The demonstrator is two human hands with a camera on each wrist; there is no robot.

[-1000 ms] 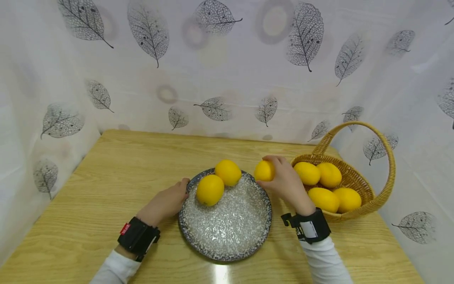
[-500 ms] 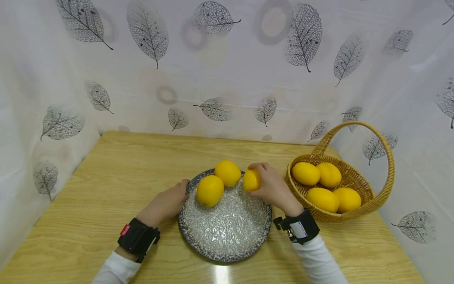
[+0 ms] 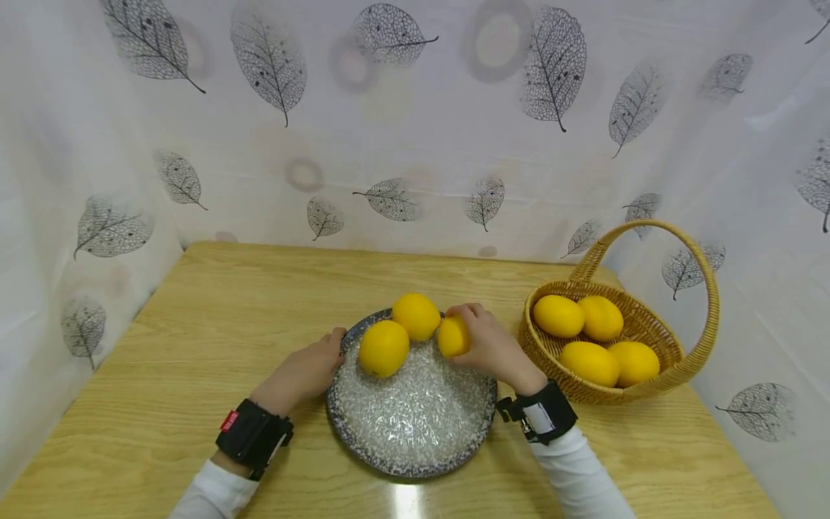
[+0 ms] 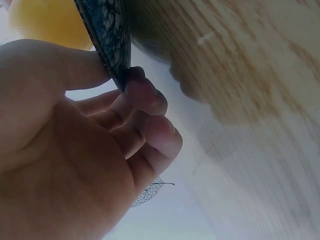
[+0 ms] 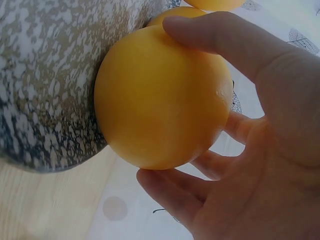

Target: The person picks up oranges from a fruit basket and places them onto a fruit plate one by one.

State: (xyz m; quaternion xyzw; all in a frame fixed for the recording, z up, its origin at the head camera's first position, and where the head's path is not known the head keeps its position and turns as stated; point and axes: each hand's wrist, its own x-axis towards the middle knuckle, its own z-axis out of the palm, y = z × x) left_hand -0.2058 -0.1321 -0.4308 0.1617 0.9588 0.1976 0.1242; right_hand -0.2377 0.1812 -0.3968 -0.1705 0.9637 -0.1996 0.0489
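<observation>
1. The held lemon (image 3: 452,337) is smooth, matte yellow and rounded; it sits at the far right part of the plate, just inside the rim. In the right wrist view its outline is nearly round; with much of it covered, I cannot tell which way its long axis points.
2. The right hand (image 3: 489,346) is clamped on that lemon, thumb on one side and fingers curled round the other.
3. The plate (image 3: 415,414) is round and shallow, with a glossy, speckled grey-white face and a darker mottled rim.
4. On it lie two more lemons (image 3: 384,348), touching each other; the nearer one leans, its small dark tip pointing down toward the person.
5. The left hand (image 3: 305,371) pinches the plate's left rim between thumb and fingers.
6. To the right stands a woven wicker basket (image 3: 651,333) with a tall arched handle; four oval lemons (image 3: 590,364) lie in it.
7. Beneath is a pale wood-grain table (image 3: 214,324); behind hangs a whitish, leaf-printed curtain (image 3: 402,137).
</observation>
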